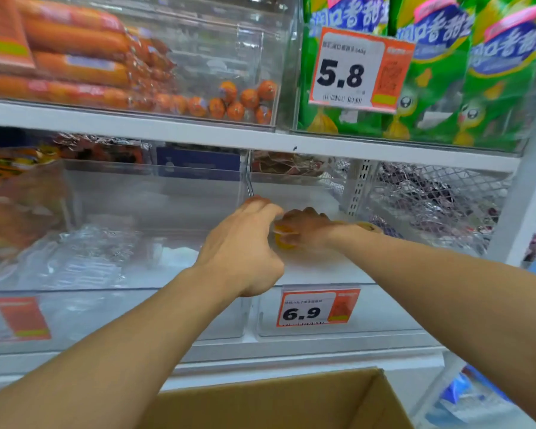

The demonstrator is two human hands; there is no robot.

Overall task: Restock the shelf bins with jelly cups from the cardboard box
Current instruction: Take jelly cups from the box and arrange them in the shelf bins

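Observation:
Both my arms reach into the clear shelf bin [316,329] that carries the 6.9 price tag. My right hand [307,227] holds a yellow jelly cup [283,238] inside this bin, fingers curled round it. My left hand [245,243] is right beside it, fingers bent down over the divider between the two bins and touching the cup's edge; whether it grips the cup is hidden. The open cardboard box [276,400] sits at the bottom of the view, below the shelf; its inside is not visible.
A neighbouring clear bin [90,320] on the left holds clear plastic packs. Above, a bin of orange sausages [75,57] and green snack bags [430,88] with a 5.8 tag. A white wire mesh [430,196] and shelf post [523,196] stand to the right.

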